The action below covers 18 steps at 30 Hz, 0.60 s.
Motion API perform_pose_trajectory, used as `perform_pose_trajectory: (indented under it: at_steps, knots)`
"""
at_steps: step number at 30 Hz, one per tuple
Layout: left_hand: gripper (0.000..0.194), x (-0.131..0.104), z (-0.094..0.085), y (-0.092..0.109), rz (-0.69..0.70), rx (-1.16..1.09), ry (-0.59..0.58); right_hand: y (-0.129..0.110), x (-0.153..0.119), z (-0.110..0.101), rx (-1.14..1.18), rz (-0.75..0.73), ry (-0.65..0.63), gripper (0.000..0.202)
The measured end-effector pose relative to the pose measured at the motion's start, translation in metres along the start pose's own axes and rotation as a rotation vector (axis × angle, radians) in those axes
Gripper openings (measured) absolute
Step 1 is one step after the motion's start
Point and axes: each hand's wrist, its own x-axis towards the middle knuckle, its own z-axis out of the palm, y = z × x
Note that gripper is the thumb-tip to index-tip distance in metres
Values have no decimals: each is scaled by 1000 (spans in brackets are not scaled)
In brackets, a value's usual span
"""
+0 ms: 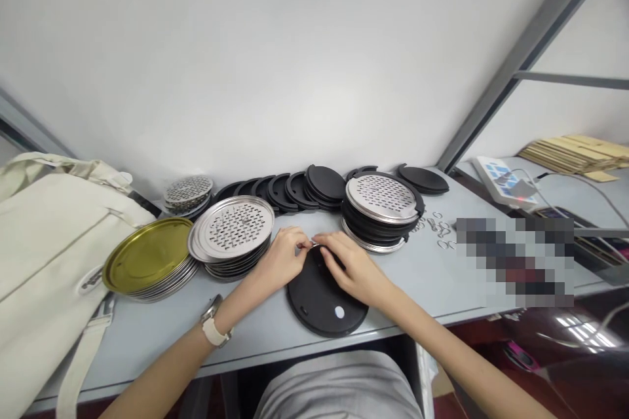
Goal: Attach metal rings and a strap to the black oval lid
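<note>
A black round disc (327, 298) with a white dot and a small slot lies at the table's front edge. At its far rim, the fingers of my left hand (289, 252) pinch a small shiny metal piece (315, 244). My right hand (351, 265) reaches over the disc from the right, its fingertips closed at that same piece and its thumb over the disc. Fingertips hide most of the piece, so its shape is unclear. Several loose metal rings (442, 229) are scattered on the table to the right.
Stacks of perforated metal plates (240, 229) and gold-coloured lids (150, 255) stand left. Behind are black discs (324, 183); right of my hands is another perforated-plate stack (381, 196). A cream bag (59, 229) fills the left side. A grey metal frame (515, 46) rises at right.
</note>
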Motion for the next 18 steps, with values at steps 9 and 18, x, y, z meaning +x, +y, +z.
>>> perform_pose_trajectory:
  at_steps: [9, 18]
  knots:
    - [20, 1, 1, 1, 0, -24, 5, 0, -22, 6, 10, 54, -63, 40]
    - [22, 4, -2, 0, -13, -70, 0, 6, -25, 8, 22, 56, -14, 42]
